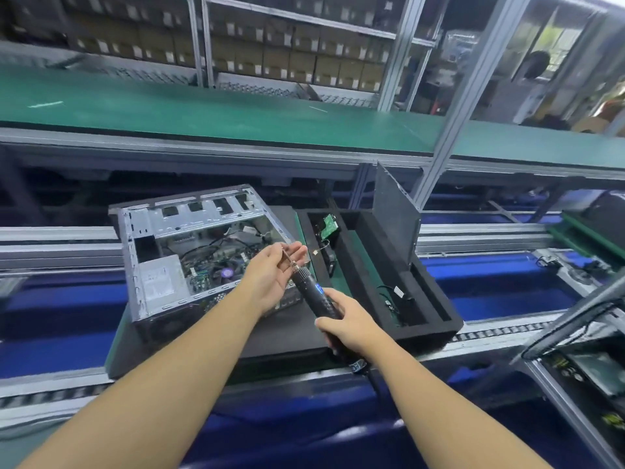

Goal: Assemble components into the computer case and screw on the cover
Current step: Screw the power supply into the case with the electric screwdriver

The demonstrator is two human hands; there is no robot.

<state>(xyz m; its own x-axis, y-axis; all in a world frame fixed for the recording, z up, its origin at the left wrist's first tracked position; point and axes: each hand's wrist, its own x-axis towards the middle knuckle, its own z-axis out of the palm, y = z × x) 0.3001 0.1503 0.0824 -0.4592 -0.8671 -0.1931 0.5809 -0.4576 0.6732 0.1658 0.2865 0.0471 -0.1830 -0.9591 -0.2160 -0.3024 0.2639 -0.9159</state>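
Right hand wrapped tight round black electric screwdriver, nose aimed 11 o'clock. Left hand palm up, cupped about thin silver bit; pinch or mere touch, cannot tell. Open grey metal computer case on its side, 9 o'clock of hands, on dark flat pallet. Black foam tray just beside, case's 3 o'clock, green circuit board inside. Dark flat cover panel upright at tray's far edge.

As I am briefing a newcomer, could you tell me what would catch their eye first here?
Dead centre, the right hand grips a black electric screwdriver while the left hand pinches its bit. Behind them, left of centre, lies the open computer case, wiring exposed.
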